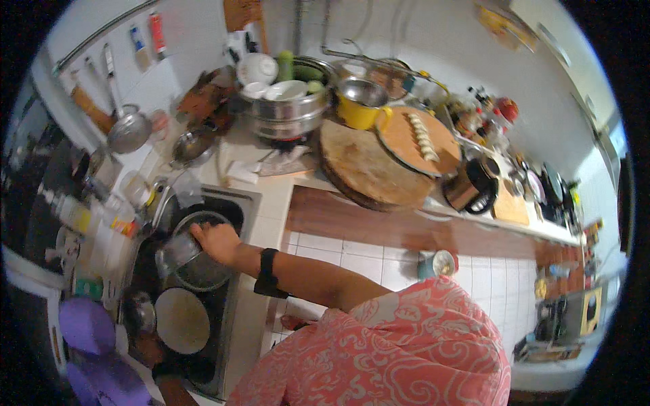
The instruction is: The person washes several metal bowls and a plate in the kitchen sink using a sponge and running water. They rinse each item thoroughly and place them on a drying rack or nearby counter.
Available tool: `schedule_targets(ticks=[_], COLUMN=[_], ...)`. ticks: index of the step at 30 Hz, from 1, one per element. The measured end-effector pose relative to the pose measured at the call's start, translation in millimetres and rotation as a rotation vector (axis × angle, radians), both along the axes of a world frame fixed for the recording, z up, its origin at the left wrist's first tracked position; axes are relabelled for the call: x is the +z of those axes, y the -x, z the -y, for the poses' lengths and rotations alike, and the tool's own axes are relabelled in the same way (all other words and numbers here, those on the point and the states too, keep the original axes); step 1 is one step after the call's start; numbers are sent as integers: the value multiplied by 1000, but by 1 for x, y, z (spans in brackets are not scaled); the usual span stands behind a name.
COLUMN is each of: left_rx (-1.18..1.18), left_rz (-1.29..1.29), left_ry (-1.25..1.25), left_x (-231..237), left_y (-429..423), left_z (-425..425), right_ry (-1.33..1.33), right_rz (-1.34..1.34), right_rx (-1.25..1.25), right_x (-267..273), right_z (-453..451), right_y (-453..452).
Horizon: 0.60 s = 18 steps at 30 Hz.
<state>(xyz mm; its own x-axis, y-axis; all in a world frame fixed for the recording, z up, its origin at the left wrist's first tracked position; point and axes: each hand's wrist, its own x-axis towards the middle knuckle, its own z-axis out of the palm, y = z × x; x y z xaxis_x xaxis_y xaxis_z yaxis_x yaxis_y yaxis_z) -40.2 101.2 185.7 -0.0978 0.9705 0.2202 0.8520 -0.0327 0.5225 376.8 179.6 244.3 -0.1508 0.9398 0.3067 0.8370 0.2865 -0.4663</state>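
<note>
My right hand (219,244) reaches over the sink (252,213) and grips a blurred, clear container (180,249). Below it in the sink is a round metal basin (207,276). Low in the picture, my left hand (151,350) is in shadow beside a metal bowl (144,310); whether its fingers hold the bowl is unclear. A pale round plate or lid (183,320) lies in the sink near that hand. Both wrists wear black bands. The faucet (161,195) stands at the sink's upper left side.
Bottles (71,210) line the sink's far edge. A steamer pot (289,114) full of dishes stands on the counter. Beyond it are a thick wooden chopping block (368,165), a yellow pot (358,109) and a round board with a row of dumplings (422,139). A bucket (436,265) is on the floor.
</note>
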Motion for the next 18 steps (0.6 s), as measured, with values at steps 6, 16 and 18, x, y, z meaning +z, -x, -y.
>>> schedule_targets(ticks=[6, 16, 18], left_rx=[102, -719, -733], left_rz=[1426, 1250, 1043], left_ry=[484, 1377, 1560], left_x=[-17, -22, -7], left_y=[-89, -487, -539], left_z=[20, 228, 274], right_ry=[206, 527, 364], right_rz=[-271, -1072, -1193], right_rx=[7, -1142, -1280], right_x=[-8, -22, -24], right_z=[141, 613, 701], right_y=[-120, -335, -336])
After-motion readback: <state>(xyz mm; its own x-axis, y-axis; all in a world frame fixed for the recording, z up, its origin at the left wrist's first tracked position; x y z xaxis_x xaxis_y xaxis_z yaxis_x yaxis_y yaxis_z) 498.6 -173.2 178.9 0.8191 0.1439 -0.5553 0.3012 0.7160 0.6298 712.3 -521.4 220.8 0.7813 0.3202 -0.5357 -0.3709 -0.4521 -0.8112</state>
